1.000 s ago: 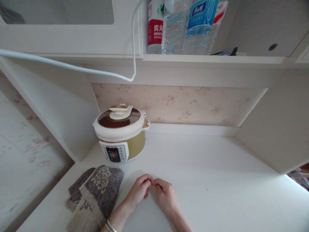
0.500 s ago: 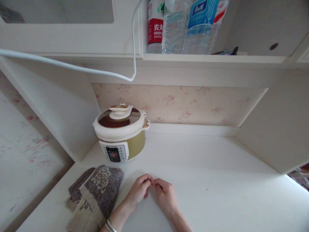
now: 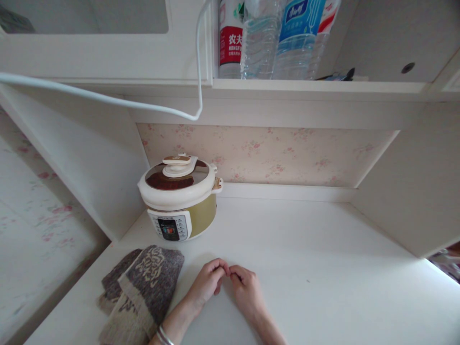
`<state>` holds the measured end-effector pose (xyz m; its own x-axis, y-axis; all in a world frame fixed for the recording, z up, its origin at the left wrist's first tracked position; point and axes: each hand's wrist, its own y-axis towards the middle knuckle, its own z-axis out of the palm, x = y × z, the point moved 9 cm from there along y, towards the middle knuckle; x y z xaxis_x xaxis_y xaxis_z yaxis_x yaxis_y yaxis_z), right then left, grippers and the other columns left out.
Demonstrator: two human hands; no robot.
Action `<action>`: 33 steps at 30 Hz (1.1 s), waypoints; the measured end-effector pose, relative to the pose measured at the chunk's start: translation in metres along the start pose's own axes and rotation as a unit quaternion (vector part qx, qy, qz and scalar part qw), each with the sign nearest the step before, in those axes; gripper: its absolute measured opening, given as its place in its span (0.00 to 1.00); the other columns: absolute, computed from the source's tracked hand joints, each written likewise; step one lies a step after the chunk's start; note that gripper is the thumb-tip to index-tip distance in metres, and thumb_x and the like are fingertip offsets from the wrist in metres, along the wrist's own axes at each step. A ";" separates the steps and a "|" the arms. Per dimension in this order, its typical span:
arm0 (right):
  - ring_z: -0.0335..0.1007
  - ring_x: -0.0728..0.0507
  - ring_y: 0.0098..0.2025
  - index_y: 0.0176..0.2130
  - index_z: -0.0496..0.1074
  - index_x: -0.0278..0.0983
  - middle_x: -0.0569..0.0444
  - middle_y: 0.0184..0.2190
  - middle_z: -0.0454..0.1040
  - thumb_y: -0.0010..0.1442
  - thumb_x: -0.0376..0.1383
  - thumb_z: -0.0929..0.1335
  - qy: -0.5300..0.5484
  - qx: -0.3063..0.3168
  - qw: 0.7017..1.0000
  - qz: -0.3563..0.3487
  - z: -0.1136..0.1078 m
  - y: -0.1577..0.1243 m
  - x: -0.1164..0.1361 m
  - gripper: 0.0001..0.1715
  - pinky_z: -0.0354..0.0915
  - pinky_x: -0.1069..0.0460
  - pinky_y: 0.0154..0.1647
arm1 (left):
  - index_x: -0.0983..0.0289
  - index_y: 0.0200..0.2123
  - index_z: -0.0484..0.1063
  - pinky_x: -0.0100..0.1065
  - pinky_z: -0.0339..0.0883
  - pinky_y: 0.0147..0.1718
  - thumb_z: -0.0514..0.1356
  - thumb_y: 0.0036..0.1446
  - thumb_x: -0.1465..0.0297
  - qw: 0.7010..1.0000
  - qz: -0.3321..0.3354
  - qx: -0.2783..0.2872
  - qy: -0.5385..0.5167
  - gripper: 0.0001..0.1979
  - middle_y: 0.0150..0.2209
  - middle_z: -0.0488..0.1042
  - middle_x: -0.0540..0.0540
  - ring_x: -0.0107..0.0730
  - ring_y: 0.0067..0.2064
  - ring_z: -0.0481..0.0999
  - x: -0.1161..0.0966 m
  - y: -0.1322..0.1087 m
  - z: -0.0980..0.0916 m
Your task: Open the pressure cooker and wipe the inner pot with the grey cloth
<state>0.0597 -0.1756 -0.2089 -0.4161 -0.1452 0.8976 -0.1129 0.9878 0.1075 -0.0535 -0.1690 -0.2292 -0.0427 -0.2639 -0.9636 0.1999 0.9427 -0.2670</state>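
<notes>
My left hand (image 3: 208, 279) and my right hand (image 3: 247, 287) are over the white countertop (image 3: 323, 249), their curled fingers meeting at the tips. Both are closed, and no object shows in either one. A metal bangle (image 3: 164, 336) circles my left wrist. Left of that forearm lies a folded grey-brown and beige towel (image 3: 153, 273) with a raised pattern. Behind the towel and my left hand stands a white and olive-green electric pressure cooker (image 3: 203, 215), its lid on and its control panel facing me.
A white cable (image 3: 143, 106) hangs across the upper left in front of the cabinets. Several plastic bottles (image 3: 260, 48) stand on the shelf above. Side panels (image 3: 406, 191) and a flowered back wall (image 3: 269, 155) enclose the counter. A small dark speck (image 3: 308, 281) lies on the right.
</notes>
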 end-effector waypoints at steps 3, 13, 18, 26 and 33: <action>0.70 0.49 0.31 0.30 0.75 0.40 0.59 0.27 0.76 0.57 0.29 0.60 0.002 0.001 1.000 -0.003 0.000 0.000 0.001 0.17 0.57 0.58 0.32 | 0.63 0.28 0.68 0.26 0.48 0.17 0.51 0.48 0.70 1.000 0.001 -0.002 0.003 0.07 0.15 0.54 0.43 0.23 0.18 0.54 -0.001 -0.001 0.000; 0.70 0.49 0.31 0.30 0.76 0.40 0.58 0.28 0.77 0.57 0.30 0.59 0.003 0.004 1.000 0.000 0.000 0.000 0.003 0.17 0.58 0.57 0.33 | 0.63 0.28 0.68 0.26 0.47 0.17 0.51 0.47 0.70 1.000 0.000 0.000 0.003 0.07 0.15 0.54 0.43 0.23 0.18 0.54 0.001 0.001 0.000; 0.70 0.49 0.31 0.30 0.76 0.39 0.58 0.28 0.77 0.57 0.30 0.59 0.007 0.003 1.000 0.000 0.000 -0.001 0.003 0.17 0.58 0.57 0.33 | 0.63 0.27 0.68 0.26 0.47 0.17 0.51 0.48 0.69 1.000 0.001 -0.002 0.002 0.07 0.15 0.54 0.43 0.23 0.18 0.54 0.001 0.001 -0.001; 0.71 0.49 0.31 0.30 0.76 0.40 0.57 0.28 0.77 0.57 0.30 0.59 0.001 0.000 1.000 -0.003 -0.002 -0.001 0.005 0.17 0.59 0.57 0.33 | 0.63 0.28 0.68 0.26 0.47 0.17 0.52 0.49 0.68 1.000 0.002 0.001 -0.003 0.07 0.15 0.54 0.42 0.22 0.17 0.54 0.002 0.001 0.000; 0.71 0.48 0.31 0.31 0.76 0.40 0.57 0.28 0.77 0.57 0.31 0.59 -0.001 0.001 1.000 0.002 -0.002 -0.001 0.003 0.17 0.59 0.56 0.33 | 0.63 0.28 0.69 0.26 0.47 0.17 0.52 0.49 0.69 1.000 0.004 -0.001 0.002 0.07 0.15 0.54 0.42 0.22 0.18 0.54 0.002 0.001 -0.001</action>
<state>0.0598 -0.1769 -0.2053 -0.4192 -0.1408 0.8969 -0.1125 0.9883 0.1026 -0.0541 -0.1681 -0.2316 -0.0461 -0.2559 -0.9656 0.1988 0.9449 -0.2599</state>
